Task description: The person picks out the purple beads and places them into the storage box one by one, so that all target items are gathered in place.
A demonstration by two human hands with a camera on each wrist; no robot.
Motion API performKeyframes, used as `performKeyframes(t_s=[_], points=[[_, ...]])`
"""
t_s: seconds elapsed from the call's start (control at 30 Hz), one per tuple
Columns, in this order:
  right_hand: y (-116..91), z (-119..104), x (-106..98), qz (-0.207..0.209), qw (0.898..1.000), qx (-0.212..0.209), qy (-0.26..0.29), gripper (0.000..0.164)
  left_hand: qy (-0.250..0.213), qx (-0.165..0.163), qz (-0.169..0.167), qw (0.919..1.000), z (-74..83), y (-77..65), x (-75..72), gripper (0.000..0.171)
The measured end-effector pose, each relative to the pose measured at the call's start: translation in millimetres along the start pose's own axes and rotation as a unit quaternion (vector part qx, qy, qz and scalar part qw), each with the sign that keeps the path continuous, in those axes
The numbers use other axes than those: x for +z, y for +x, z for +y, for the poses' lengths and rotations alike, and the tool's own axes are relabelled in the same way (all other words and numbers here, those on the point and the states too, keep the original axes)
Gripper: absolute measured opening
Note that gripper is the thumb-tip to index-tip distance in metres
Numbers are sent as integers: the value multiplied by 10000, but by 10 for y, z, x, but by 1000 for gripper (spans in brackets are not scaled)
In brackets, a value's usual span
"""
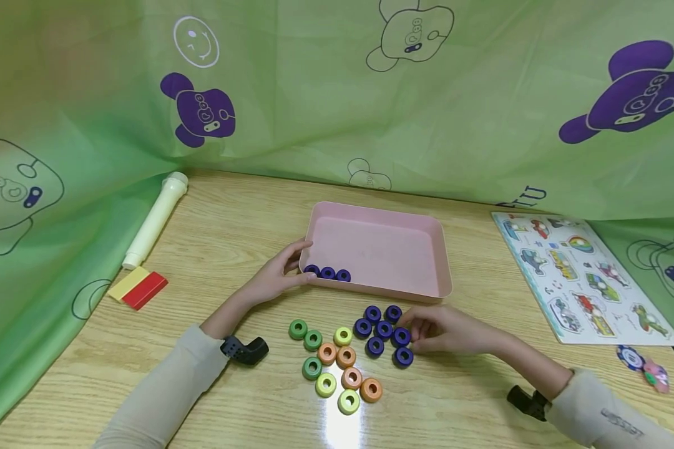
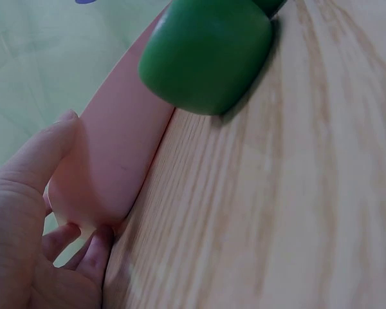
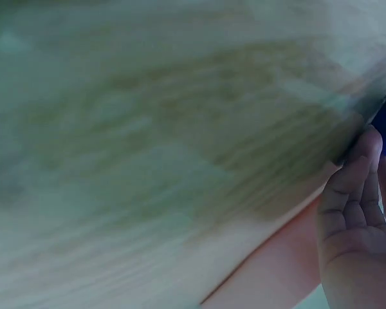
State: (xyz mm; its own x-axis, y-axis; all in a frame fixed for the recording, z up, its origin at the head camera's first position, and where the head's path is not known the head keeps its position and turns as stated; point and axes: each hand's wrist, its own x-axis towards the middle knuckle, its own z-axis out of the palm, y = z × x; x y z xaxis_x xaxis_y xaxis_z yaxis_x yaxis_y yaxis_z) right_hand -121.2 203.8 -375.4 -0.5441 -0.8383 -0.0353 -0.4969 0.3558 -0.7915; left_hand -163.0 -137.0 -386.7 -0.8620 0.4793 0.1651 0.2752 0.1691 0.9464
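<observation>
A shallow pink tray (image 1: 382,246) lies on the wooden table, with three dark blue rings (image 1: 327,273) lined up in its near left corner. My left hand (image 1: 272,277) grips that corner, thumb on the near wall and fingers around the left side; the left wrist view shows the same hold on the tray (image 2: 116,148). Below the tray's near edge sits a cluster of several dark blue rings (image 1: 383,329). At its right side my right hand (image 1: 449,330) pinches one dark blue ring (image 1: 401,337) between thumb and fingers, low at the table.
Several green rings (image 1: 298,329), yellow rings (image 1: 326,385) and orange rings (image 1: 371,390) lie nearer me. A picture puzzle board (image 1: 584,277) is at the right, beside a poker chip (image 1: 631,358). At the left are a white tube (image 1: 156,221) and red and yellow blocks (image 1: 145,291). Green cloth (image 1: 292,125) hangs behind.
</observation>
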Motion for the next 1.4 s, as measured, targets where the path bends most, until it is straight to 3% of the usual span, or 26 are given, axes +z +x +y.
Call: performKeyframes(t_s=[0.3,0.83,1.13,1.4], points=[[28,-7,25,-58,9995,309,-34,31,5,2,-1,10000,9,6,10,61],[31,-26,52,-172,9991,343,-171,28,23,12,-14,10000,-3,3,15,61],[81,-229,-164,162,9986,208,-456,27,6,-57,5,10000,-11,9,5,60],[314,-380,-387,659,9974,71,-298,25,-3,-13,0,10000,-21,5,3,61]])
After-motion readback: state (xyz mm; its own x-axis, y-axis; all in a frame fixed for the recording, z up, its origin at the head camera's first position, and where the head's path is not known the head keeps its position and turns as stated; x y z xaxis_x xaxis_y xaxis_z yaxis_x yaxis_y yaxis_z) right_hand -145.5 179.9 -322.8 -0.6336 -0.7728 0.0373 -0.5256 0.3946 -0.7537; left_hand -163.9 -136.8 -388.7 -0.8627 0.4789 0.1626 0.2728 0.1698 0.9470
